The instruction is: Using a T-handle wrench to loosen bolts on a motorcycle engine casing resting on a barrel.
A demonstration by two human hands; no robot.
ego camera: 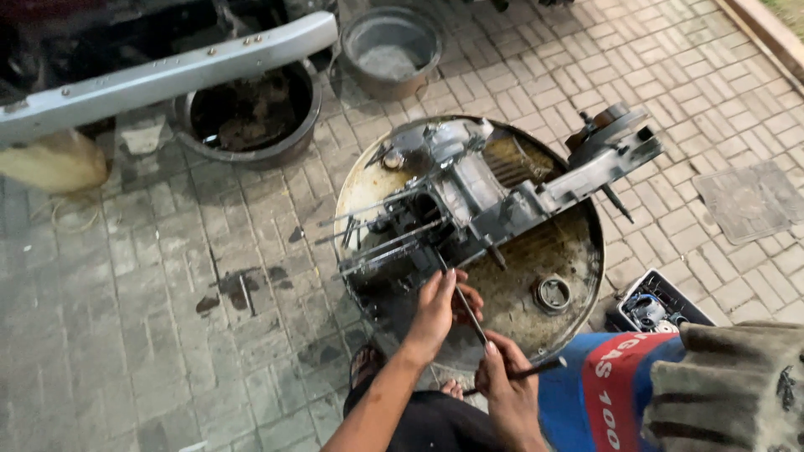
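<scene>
A grey engine crankcase (494,184) with long studs (381,230) sticking out to the left lies in a round, oily metal pan (578,243). My left hand (440,305) rests at the pan's near edge, fingers around a thin dark rod (467,310) that points up toward the crankcase. Just below it, my right hand (507,385) grips a second thin rod-like tool (523,374) lying roughly level. A metal ring (553,293) sits loose in the pan to the right of my hands.
A dark basin with dirty parts (251,113) and a grey bucket (391,50) stand at the back on the brick paving. A grey bumper (167,75) crosses the top left. A small black tray of parts (657,305) and a blue and red canister (607,389) sit at the right.
</scene>
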